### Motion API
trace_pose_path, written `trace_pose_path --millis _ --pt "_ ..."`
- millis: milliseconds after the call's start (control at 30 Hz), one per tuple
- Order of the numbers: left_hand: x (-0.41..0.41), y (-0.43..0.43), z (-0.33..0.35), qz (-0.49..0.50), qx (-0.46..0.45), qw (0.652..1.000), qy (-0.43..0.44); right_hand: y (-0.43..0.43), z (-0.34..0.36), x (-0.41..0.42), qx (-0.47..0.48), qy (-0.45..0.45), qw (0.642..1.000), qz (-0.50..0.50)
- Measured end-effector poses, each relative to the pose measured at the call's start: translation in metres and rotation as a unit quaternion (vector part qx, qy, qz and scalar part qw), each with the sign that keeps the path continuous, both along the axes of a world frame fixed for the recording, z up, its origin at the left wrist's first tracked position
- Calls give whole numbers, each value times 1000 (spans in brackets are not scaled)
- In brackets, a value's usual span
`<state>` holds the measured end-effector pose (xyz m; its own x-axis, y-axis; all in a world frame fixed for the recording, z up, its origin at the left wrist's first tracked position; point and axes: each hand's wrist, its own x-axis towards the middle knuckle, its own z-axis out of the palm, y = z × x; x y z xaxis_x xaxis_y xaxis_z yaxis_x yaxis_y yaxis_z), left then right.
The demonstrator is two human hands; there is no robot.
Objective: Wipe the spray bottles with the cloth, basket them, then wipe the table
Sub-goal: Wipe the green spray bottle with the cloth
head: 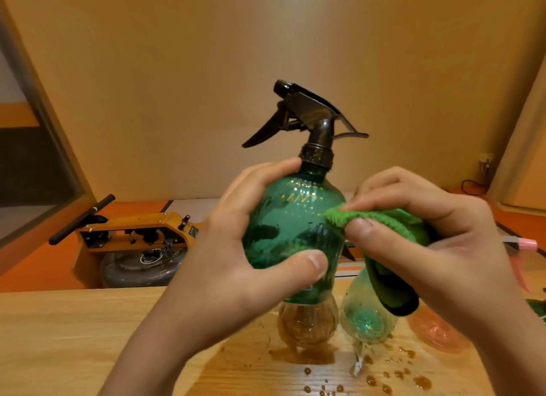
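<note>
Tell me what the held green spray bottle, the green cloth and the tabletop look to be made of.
Green translucent spray bottle: glossy plastic, apparently; highlights glint and dark shapes show through it. Its dark trigger head: opaque moulded plastic. Green ribbed cloth: soft matte knit or microfibre, folding limply. Pale tabletop: wood or laminate, grain lines visible.

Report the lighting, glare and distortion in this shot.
Head view: warm orange cast throughout; small glints on the green spray bottle; wide-angle lens bends straight lines near the frame's sides; wet patches on the table shine; the cloth is sharp.
</note>
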<state>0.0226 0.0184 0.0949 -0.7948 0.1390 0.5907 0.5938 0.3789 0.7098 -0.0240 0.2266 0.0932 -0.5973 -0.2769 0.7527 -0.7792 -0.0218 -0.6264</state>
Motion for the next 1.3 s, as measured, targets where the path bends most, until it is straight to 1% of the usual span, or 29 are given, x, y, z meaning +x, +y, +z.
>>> trace_pose_path --millis 67,167,233,333,400,500,567,700,767,833,900,967,1133,1300 --pt "3 3 0 -22 2 1000 -9 -3 -2 0 -31 1 999 -24" --pt "6 6 0 -47 30 998 -13 -8 -3 0 -63 22 996 -57" --pt "4 5 0 -58 67 996 -19 -7 -2 2 -39 59 996 -48" --pt "-2 1 0 -91 148 984 -26 -8 -2 7 -2 95 995 -29" --pt "-6 2 -4 -103 194 975 -35 -12 -4 8 -31 87 995 -36" --pt "-10 7 -9 -113 236 964 -48 -20 -8 7 -112 37 992 -42" --pt "-11 10 -11 -116 241 962 -54 -22 -9 7 -145 -2 989 -27" --pt "-13 10 -14 -122 232 963 -63 -24 -9 6 -171 -23 985 -12" --pt "-13 12 -15 -116 233 964 -57 -26 -9 6 -190 -56 980 3" --pt "-13 16 -15 -112 245 962 -49 -27 -8 6 -216 -114 969 28" --pt "-14 17 -15 -120 257 957 -57 -26 -7 6 -250 -181 949 64" --pt "-14 17 -15 -134 259 954 -72 -25 -6 6 -274 -214 933 94" --pt "-15 14 -13 -118 247 958 -84 -24 -5 6 -275 -183 942 63" --pt "-10 14 -10 -90 169 978 -82 -17 -6 2 -245 -125 961 -3"
